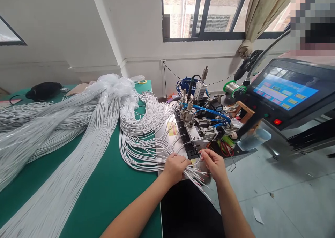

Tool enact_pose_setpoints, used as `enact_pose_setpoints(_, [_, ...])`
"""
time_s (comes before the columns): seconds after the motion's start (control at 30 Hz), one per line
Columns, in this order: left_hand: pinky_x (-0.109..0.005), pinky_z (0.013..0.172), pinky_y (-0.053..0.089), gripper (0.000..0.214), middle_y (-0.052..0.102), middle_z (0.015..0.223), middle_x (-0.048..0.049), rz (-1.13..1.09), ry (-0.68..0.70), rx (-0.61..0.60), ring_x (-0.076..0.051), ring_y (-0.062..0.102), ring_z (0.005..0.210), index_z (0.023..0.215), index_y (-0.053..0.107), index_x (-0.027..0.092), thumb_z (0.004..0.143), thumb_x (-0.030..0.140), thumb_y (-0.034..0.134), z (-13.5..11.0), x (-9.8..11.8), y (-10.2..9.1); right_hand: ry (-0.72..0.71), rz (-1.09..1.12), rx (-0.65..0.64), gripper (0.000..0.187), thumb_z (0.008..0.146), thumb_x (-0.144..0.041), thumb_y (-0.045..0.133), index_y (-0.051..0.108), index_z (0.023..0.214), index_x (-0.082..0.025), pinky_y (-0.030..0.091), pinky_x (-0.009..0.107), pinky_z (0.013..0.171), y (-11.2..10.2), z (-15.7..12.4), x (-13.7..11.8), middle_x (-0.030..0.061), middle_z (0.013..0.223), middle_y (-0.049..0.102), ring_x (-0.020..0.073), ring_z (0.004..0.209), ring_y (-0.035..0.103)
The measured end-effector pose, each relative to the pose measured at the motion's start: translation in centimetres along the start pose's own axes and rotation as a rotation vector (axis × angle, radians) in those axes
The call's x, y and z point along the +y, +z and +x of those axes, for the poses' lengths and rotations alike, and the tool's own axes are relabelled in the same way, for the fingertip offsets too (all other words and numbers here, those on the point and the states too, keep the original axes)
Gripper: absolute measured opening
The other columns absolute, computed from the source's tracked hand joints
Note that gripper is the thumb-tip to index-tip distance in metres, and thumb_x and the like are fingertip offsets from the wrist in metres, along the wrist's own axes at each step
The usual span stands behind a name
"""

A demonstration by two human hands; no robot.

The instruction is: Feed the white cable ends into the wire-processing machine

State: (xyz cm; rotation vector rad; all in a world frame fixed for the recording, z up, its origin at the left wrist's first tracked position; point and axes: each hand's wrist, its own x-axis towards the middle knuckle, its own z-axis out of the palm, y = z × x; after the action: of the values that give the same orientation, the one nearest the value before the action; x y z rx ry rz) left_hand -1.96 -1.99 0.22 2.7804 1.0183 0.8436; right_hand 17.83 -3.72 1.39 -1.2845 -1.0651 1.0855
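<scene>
My left hand [176, 166] is closed on a bunch of white cables [140, 157], whose loose ends, some with reddish tips, fan out to its right. My right hand [215, 164] pinches the end of a single white cable [199, 158] between thumb and fingertips. That cable end lies at the near corner of a bench machine [192, 131] with metal cylinders and blue air tubes. Other cables from the looped bunch run up to the black rail along the machine's left side. The fingers of my left hand partly cover the cables they hold.
Long bundles of white cable [86, 154], partly in clear plastic, lie across the green table [136, 203]. A touchscreen panel [286, 91] stands at right, near a solder wire spool [232, 88] and a clear plastic container [255, 140]. Part of a person appears at upper right.
</scene>
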Motion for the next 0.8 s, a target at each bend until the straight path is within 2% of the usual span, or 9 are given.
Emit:
enact_pose_setpoints(0.17, [-0.030, 0.064, 0.033, 0.029, 0.062, 0.067, 0.0000, -0.002, 0.073, 0.093, -0.014, 0.055, 0.061, 0.114, 0.059, 0.023, 0.087, 0.024, 0.046, -0.10, -0.08, -0.22, 0.033, 0.064, 0.023, 0.033, 0.073, -0.045, 0.070, 0.071, 0.089, -0.016, 0.024, 0.021, 0.040, -0.65, 0.35, -0.02, -0.0007, 0.062, 0.055, 0.0065, 0.044, 0.034])
enact_pose_setpoints(0.37, [-0.031, 0.061, 0.033, 0.024, 0.059, 0.062, 0.0009, 0.017, 0.063, 0.140, -0.014, 0.052, 0.056, 0.104, 0.061, 0.021, 0.089, 0.031, 0.045, 0.05, 0.35, -0.45, 0.029, 0.084, 0.058, 0.031, 0.074, -0.044, 0.070, 0.071, 0.088, -0.017, 0.024, 0.021, 0.040, -0.23, 0.31, -0.08, 0.0000, 0.065, 0.057, 0.0061, 0.045, 0.034])
enact_pose_setpoints(0.57, [-0.032, 0.068, 0.035, 0.014, 0.062, 0.070, -0.0015, 0.007, 0.010, 0.152, -0.015, 0.055, 0.065, 0.082, 0.057, 0.019, 0.086, 0.022, 0.045, 0.24, 0.52, -0.52, 0.020, 0.054, 0.027, 0.031, 0.076, -0.044, 0.069, 0.071, 0.091, -0.017, 0.023, 0.021, 0.040, -0.13, 0.10, -0.18, 0.0010, 0.067, 0.059, 0.0058, 0.044, 0.034])
enact_pose_setpoints(0.8, [-0.034, 0.074, 0.035, 0.015, 0.064, 0.076, -0.0018, 0.008, 0.026, 0.185, -0.016, 0.057, 0.071, 0.094, 0.058, 0.018, 0.086, 0.025, 0.046, -0.01, 0.42, -0.53, 0.011, 0.025, -0.032, 0.035, 0.080, -0.047, 0.063, 0.068, 0.097, -0.017, 0.024, 0.022, 0.041, -0.38, 0.01, -0.10, 0.0027, 0.072, 0.062, 0.0068, 0.044, 0.034])
